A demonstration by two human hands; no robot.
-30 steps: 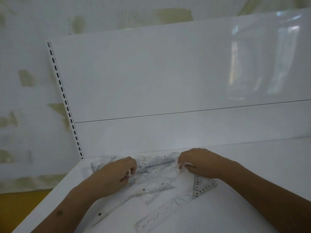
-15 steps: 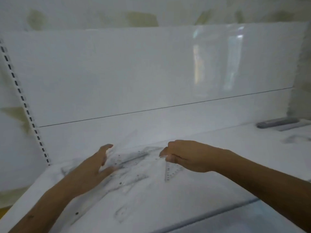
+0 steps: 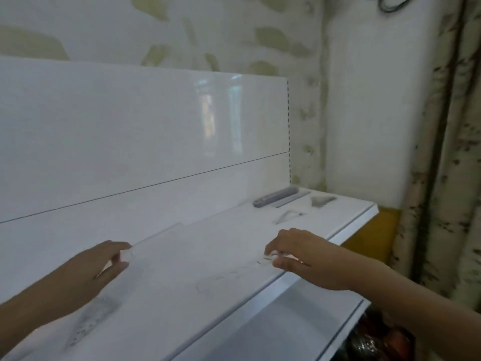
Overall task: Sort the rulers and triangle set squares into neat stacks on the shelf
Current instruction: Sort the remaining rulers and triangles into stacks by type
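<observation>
My left hand (image 3: 96,269) pinches a long clear ruler (image 3: 156,237) between thumb and fingers; the ruler runs slantwise from near my wrist up toward the back panel, above the white shelf (image 3: 346,227). My right hand (image 3: 296,254) pinches the corner of a clear set square (image 3: 229,277), blurred, just over the shelf near its front edge. At the shelf's far right lie a grey stack of rulers (image 3: 276,197), a small stack of set squares (image 3: 321,201), and a single clear set square (image 3: 286,217) in front of them.
A glossy white back panel (image 3: 143,142) rises behind the shelf. A lower white shelf (image 3: 273,332) juts out below the front edge. To the right are a patchy wall, a curtain (image 3: 453,178) and a yellow surface (image 3: 369,235). Dark wrapped items (image 3: 377,340) sit below.
The view has swung right, away from the loose pile. Both hands have moved right along the shelf, the left carrying the ruler, the right the set square. The sorted stacks came into view.
</observation>
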